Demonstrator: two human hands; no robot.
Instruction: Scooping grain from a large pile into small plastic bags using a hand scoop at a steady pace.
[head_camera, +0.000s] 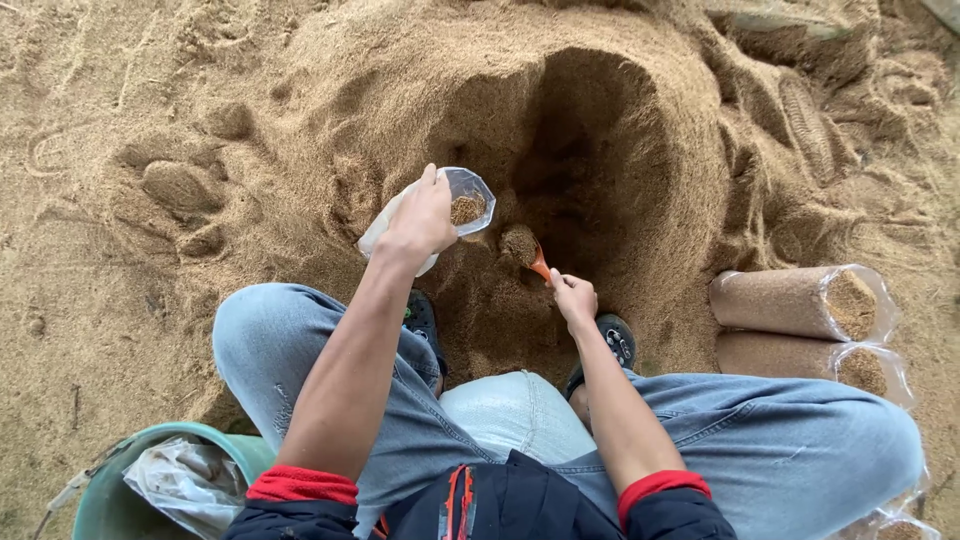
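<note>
Item 1, far left foreground: I log a green bucket (105, 500) at the lower edge, with crumpled clear plastic (185, 480) stuffed in its mouth.

Item 2: my left hand (420, 218), fingers curled and clamped round the neck of a clear plastic bag (455, 205). The bag's mouth is held open and faces the hollow; a small heap of brown sawdust shows inside it. The lower part of the bag hangs whitish behind the palm, largely hidden by the hand.

Item 3: an orange scoop (535, 260), its bowl heaped with sawdust, just right of and slightly below the bag's mouth, close to it but not touching that I can see.

Item 4: my right hand (573, 300), fingers closed on the scoop's handle; the handle itself is mostly covered by the grip.

Item 5: the sawdust pile (640, 150), filling the top of the view, with a dark hollow dug into its face directly behind bag and scoop.

Item 6: two dark shoes, one (425, 322) by the left knee, one (615, 342) by the right wrist, planted at the foot of the hollow.

Item 7, right: two filled bags (790, 300), cylinders packed with sawdust, lying on their sides one beside the other, open ends to the right. More filled bags (895, 525) show partly at the lower right corner.
</note>
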